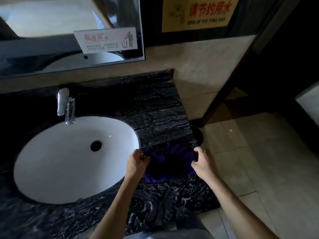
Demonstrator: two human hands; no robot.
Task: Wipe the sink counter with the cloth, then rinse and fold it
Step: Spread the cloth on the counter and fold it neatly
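A: Nearest us, the marbled tabletop (169, 200) at its front edge, with both forearms reaching over it. What's the left hand (136, 163) doing?

B: Its fingers (144, 156) are pinched shut on the left end of the purple cloth (170, 163), right beside the white sink (69, 157).

A: And the cloth itself?

B: It lies bunched on the tabletop near the right edge, long axis running left to right between the hands.

A: The right hand (202, 163)?

B: Pinching the right end. Both are equally near, so I'd judge a fold comes next.
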